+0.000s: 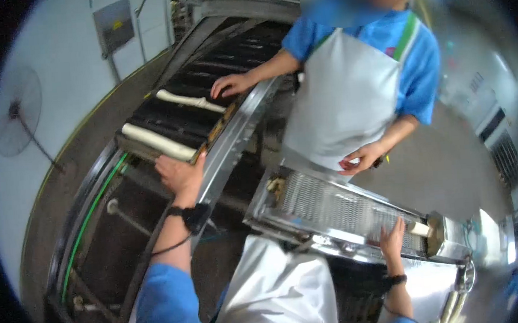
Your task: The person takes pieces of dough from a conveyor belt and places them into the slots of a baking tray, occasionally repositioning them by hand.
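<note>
My left hand is at the near edge of a black grooved tray, by the right end of a pale dough-like roll. Its thumb and fingers are apart; whether the fingertips press on the roll is hard to see. A second, thinner pale roll lies farther up the tray. Over the metal mesh conveyor my right hand is open, fingers spread, with nothing in it. Just right of it, a short pale piece pokes out of the metal outlet.
Across the conveyor stands a co-worker in a white apron, one hand over the trays and the other near the mesh. A metal rail runs beside the trays. A fan stands by the left wall.
</note>
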`<state>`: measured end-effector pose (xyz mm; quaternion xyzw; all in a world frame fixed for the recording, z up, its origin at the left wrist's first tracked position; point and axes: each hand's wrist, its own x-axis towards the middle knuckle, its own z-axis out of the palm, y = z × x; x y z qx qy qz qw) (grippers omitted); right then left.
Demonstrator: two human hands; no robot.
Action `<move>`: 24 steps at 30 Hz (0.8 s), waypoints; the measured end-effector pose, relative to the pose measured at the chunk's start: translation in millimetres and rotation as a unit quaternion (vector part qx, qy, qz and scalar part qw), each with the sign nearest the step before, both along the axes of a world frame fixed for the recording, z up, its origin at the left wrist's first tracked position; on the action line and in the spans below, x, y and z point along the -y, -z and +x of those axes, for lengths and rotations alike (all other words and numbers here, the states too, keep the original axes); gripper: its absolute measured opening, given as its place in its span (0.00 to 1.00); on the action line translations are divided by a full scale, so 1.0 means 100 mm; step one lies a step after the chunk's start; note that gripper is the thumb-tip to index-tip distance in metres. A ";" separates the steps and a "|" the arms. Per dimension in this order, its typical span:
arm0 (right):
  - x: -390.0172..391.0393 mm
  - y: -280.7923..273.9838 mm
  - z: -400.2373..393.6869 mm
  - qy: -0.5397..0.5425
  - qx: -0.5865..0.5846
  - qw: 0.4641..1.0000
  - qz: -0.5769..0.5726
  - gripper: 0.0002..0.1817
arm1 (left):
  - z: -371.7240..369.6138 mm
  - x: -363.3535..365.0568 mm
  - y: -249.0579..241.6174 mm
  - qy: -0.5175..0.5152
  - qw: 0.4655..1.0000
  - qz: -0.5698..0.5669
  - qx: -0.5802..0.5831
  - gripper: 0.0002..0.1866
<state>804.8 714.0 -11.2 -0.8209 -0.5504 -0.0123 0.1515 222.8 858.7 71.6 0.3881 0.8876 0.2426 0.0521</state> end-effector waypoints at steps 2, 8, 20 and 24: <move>0.25 0.19 0.28 0.102 0.024 0.994 0.029 0.37 | 0.03 -0.03 -0.01 -0.008 0.999 -0.034 -0.016 0.64; 0.39 0.45 0.77 0.259 0.077 0.962 0.042 0.34 | 0.08 -0.03 -0.08 -0.003 0.999 -0.034 -0.006 0.67; -0.17 0.03 0.56 -0.134 0.116 0.984 -0.005 0.22 | 0.09 -0.04 0.00 -0.011 1.000 0.000 -0.024 0.68; -0.12 -0.13 0.35 -0.209 0.154 0.965 -0.025 0.17 | 0.10 0.01 -0.09 -0.004 1.000 0.006 -0.015 0.68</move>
